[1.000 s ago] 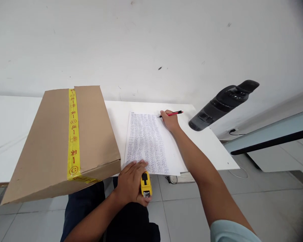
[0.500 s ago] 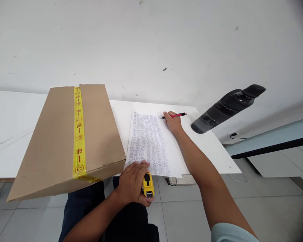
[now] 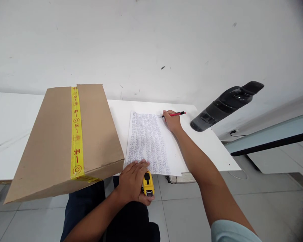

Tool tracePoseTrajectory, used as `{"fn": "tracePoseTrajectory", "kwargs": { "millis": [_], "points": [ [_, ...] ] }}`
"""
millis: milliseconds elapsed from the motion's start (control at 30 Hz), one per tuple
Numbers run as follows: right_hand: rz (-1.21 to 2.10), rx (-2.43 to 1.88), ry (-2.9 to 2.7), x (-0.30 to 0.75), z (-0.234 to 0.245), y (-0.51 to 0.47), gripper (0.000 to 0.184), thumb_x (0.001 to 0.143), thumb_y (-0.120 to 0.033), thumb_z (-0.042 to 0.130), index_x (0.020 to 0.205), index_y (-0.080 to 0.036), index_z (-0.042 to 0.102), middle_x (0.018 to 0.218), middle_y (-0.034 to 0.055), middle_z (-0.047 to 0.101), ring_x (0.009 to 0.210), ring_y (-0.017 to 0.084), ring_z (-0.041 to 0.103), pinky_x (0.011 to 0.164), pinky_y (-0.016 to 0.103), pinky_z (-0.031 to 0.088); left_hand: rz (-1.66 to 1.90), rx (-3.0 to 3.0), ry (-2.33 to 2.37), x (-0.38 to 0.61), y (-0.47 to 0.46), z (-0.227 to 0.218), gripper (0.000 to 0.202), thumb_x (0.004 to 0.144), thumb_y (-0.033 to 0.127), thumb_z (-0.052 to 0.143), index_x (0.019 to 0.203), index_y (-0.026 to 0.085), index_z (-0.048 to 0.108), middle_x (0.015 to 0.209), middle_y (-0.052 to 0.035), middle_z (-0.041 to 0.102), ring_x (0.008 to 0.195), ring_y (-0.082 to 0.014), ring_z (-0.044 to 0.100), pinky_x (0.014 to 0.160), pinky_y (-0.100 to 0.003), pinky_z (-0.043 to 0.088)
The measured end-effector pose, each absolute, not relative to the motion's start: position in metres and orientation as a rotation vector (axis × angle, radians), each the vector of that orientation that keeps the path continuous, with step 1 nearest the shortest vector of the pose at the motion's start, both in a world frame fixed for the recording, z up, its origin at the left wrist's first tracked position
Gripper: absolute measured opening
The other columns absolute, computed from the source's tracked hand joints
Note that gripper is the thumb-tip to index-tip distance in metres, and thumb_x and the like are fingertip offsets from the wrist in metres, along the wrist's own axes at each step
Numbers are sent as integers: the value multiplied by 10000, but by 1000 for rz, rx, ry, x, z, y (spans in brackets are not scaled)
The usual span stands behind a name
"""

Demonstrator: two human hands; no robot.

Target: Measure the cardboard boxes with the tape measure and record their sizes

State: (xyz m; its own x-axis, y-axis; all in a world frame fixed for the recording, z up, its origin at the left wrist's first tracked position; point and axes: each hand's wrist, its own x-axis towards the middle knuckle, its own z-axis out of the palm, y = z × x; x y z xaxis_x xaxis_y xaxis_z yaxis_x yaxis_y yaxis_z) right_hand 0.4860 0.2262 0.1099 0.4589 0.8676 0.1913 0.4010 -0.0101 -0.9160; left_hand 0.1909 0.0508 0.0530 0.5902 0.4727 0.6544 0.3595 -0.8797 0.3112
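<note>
My right hand (image 3: 172, 121) is closed round a red pen (image 3: 176, 114), whose tip touches the top right of a sheet of paper (image 3: 151, 144) covered in dense small writing. The sheet lies on a white table (image 3: 212, 148). At the table's near edge my left hand (image 3: 132, 181) grips a yellow and black tape measure (image 3: 147, 184), with its fingertips resting on the lower edge of the paper.
A cardboard box (image 3: 65, 137) sealed with yellow printed tape stands left of the paper, overhanging the table's front edge. A dark grey bottle-shaped object (image 3: 224, 105) lies at the right. A white wall stands behind; tiled floor and another table edge (image 3: 270, 139) lie to the right.
Both hands keep their places and their grips. Only the view has shifted slightly.
</note>
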Motion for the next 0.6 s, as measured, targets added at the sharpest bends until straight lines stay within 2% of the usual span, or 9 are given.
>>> {"fn": "tracePoseTrajectory", "kwargs": {
  "millis": [133, 267, 600],
  "points": [
    [519, -1620, -1108, 485, 110, 226, 416, 864, -349, 594, 556, -260, 329, 529, -38, 420, 577, 148, 407, 593, 301, 416, 1186, 2661, 701, 191, 51, 53, 893, 790, 792, 470, 1410, 149, 468, 1251, -163, 737, 1179, -337, 710, 1016, -463, 556],
    [544, -1621, -1115, 485, 111, 225, 404, 855, -353, 601, 557, -261, 343, 523, -36, 432, 556, 148, 402, 567, 305, 399, 1223, 2655, 707, 192, 50, 54, 870, 815, 789, 429, 1394, 142, 486, 1235, -161, 746, 1158, -325, 722, 998, -456, 568],
    [525, -1620, -1076, 482, 111, 223, 414, 867, -305, 578, 558, -261, 306, 529, -43, 396, 555, 145, 369, 565, 308, 372, 1224, 2646, 704, 193, 49, 55, 917, 802, 816, 468, 1421, 140, 463, 1242, -149, 747, 1175, -314, 716, 1027, -441, 565]
  ]
}}
